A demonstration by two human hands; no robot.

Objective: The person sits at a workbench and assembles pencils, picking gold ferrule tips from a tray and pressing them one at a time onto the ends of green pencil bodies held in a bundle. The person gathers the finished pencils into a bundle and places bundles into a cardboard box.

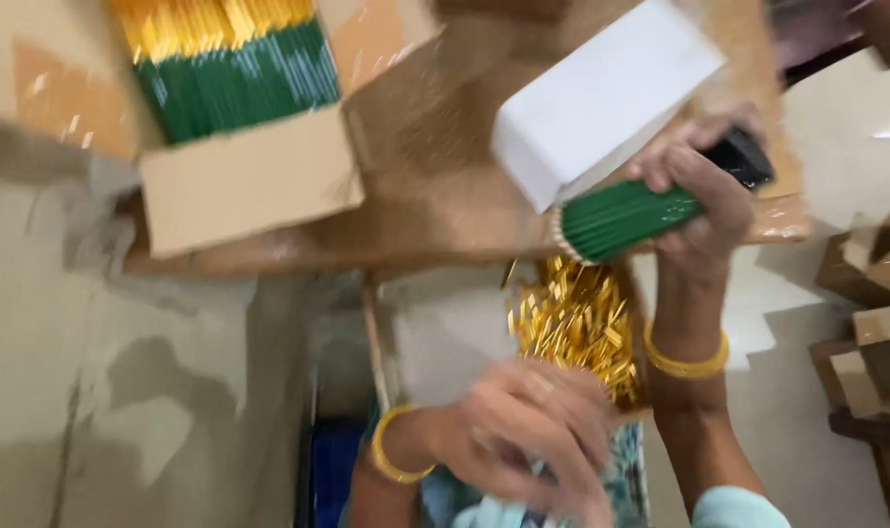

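Note:
My right hand (pixel 697 186) grips a bundle of green sticks (pixel 626 217) with pale tips, held against a white box (pixel 601 98) that tilts above it. My left hand (pixel 528 435) is blurred low in the view, near my lap, just under a pile of shiny gold pieces (pixel 577 323); whether it holds anything cannot be told. Both wrists wear yellow bangles.
An open cardboard box (pixel 249 181) filled with green and yellow sticks (pixel 235 68) stands at the upper left on a brown board (pixel 435 205). More brown cartons (pixel 870 303) sit at the right. A dark object (pixel 743 156) lies by my right hand.

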